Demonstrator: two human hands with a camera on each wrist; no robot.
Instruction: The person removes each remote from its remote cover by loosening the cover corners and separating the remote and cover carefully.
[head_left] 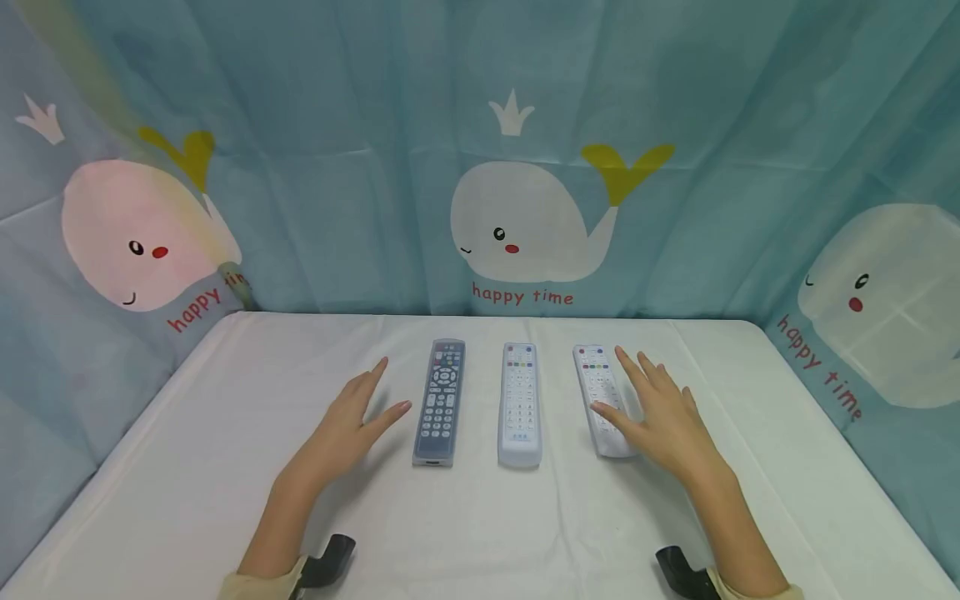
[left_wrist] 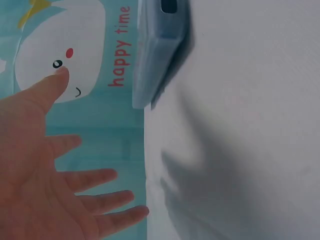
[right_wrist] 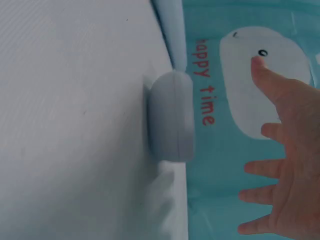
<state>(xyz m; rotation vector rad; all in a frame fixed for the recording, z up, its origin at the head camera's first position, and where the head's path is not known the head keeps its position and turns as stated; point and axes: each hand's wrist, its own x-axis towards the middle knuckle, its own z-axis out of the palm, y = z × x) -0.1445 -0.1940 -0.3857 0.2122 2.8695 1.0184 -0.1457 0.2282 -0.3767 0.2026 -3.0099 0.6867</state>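
Observation:
Three remote controls lie side by side on the white table. The left one is a dark blue-grey remote (head_left: 438, 404) in a clear cover; the middle one is a white remote (head_left: 520, 408). On the right, another white remote (head_left: 600, 392) lies slightly slanted. My left hand (head_left: 348, 433), fingers spread and holding nothing, hovers left of the dark remote. Over the right white remote is my right hand (head_left: 663, 417), also spread and empty, its thumb and fingers overlapping that remote in the head view. The right wrist view shows that remote's rounded end (right_wrist: 171, 117) beside the raised palm.
A white cloth covers the table (head_left: 187, 467). Behind and at both sides hangs a blue curtain (head_left: 337, 225) printed with whales and red lettering. Black curved pieces (head_left: 330, 560) sit at both wrists by the beige sleeves (head_left: 258, 586).

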